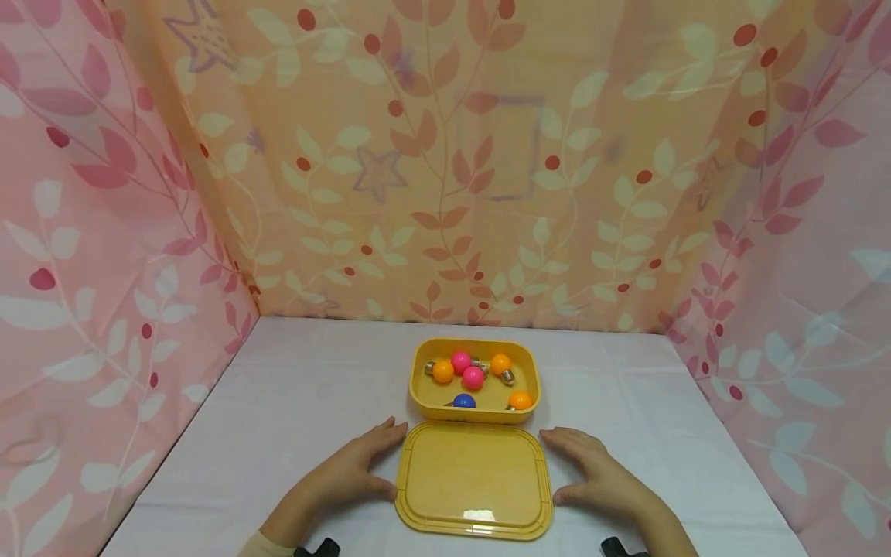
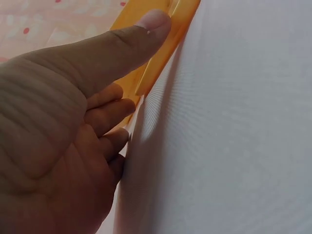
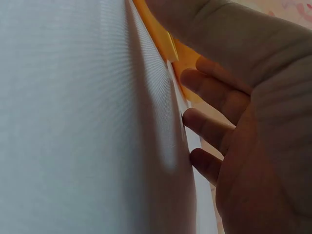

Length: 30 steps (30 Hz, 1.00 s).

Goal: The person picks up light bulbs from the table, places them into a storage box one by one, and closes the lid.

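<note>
A flat yellow lid [image 1: 475, 476] lies on the white table between the two hands. My left hand [image 1: 348, 472] rests at its left side, thumb tip right at the lid's edge and fingers reaching forward. On the right side my right hand [image 1: 605, 476] mirrors it, its thumb close by the opposite edge. Both hands have loosely extended fingers and grip nothing. Just beyond the lid stands a yellow box [image 1: 476, 415] without a cover. Inside lie small light bulbs: two pink ones [image 1: 473, 378], three orange ones [image 1: 442, 371] and a blue one [image 1: 464, 401], partly hidden by the near wall.
A white cloth [image 1: 313, 371] covers the table. Behind it hangs an orange leaf-patterned curtain [image 1: 431, 193], with pink patterned curtains at the left [image 1: 104, 255] and right [image 1: 786, 255]. Black wrist devices [image 1: 623, 548] show at the bottom edge of the head view.
</note>
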Motion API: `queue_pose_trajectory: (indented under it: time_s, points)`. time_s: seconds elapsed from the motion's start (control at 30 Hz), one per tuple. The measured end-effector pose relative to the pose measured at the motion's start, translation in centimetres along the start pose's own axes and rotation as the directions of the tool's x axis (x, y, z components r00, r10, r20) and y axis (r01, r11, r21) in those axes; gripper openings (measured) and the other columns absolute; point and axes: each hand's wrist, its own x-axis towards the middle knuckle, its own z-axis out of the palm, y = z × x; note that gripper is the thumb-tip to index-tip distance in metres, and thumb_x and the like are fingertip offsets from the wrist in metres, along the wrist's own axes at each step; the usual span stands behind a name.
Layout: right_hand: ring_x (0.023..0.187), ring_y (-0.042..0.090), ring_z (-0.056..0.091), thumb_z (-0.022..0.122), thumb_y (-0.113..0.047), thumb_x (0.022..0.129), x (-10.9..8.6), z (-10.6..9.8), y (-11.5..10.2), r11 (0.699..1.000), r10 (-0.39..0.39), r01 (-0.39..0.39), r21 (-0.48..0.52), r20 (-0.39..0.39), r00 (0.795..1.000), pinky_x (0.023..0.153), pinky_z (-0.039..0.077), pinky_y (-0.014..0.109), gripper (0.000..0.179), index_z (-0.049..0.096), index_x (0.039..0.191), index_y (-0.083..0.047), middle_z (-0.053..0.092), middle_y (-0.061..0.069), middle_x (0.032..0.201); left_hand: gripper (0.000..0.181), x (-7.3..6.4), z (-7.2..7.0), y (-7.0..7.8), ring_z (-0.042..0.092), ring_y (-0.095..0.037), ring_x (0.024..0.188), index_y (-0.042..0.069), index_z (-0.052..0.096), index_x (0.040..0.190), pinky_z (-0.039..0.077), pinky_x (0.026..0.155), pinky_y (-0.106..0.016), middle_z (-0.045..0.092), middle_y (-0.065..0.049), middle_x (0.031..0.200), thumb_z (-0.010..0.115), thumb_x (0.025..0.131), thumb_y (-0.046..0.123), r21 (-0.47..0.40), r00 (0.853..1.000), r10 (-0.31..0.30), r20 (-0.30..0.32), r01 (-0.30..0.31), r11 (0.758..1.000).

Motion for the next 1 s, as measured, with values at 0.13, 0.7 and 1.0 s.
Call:
queue_pose_trajectory:
  time_s: [0.13, 0.7, 1.0]
  points:
    - [0.140, 0.033, 0.045, 0.086, -0.059, 0.067, -0.09, 0.07, -0.10, 1.000, -0.009, 0.009, 0.011, -0.001, 1.000, 0.112, 0.020, 0.029, 0.094, 0.054, 0.149, -0.024, 0.055, -0.002, 0.151, 0.109, 0.00, 0.05, -0.19, 0.019, -0.042, 0.155, 0.027, 0.037, 0.160, 0.017, 0.121, -0.069, 0.024, -0.009, 0.170, 0.087, 0.069, 0.057, 0.025, 1.000, 0.013, 0.016, -0.014, 1.000]
    - [0.143, 0.040, 0.039, 0.083, -0.062, 0.067, 0.12, 0.38, 0.10, 1.000, -0.010, 0.009, 0.017, 0.031, 0.999, 0.108, 0.029, 0.072, 0.094, 0.055, 0.150, -0.025, 0.055, 0.004, 0.151, 0.112, 0.08, 0.26, -0.29, 0.012, -0.045, 0.156, 0.033, 0.034, 0.161, 0.015, 0.120, -0.073, 0.017, -0.006, 0.172, 0.089, 0.066, 0.059, 0.054, 0.998, -0.011, 0.064, 0.008, 0.998]
    - [0.142, 0.038, 0.042, 0.084, -0.063, 0.065, 0.03, 0.55, 0.00, 1.000, -0.028, 0.028, -0.006, 0.003, 1.000, 0.108, 0.029, 0.064, 0.095, 0.057, 0.148, -0.026, 0.058, 0.000, 0.149, 0.111, 0.24, 0.28, -0.14, 0.012, -0.042, 0.157, 0.031, 0.036, 0.160, 0.016, 0.121, -0.071, 0.022, -0.002, 0.170, 0.087, 0.066, 0.060, 0.082, 0.998, 0.020, 0.063, -0.026, 0.996]
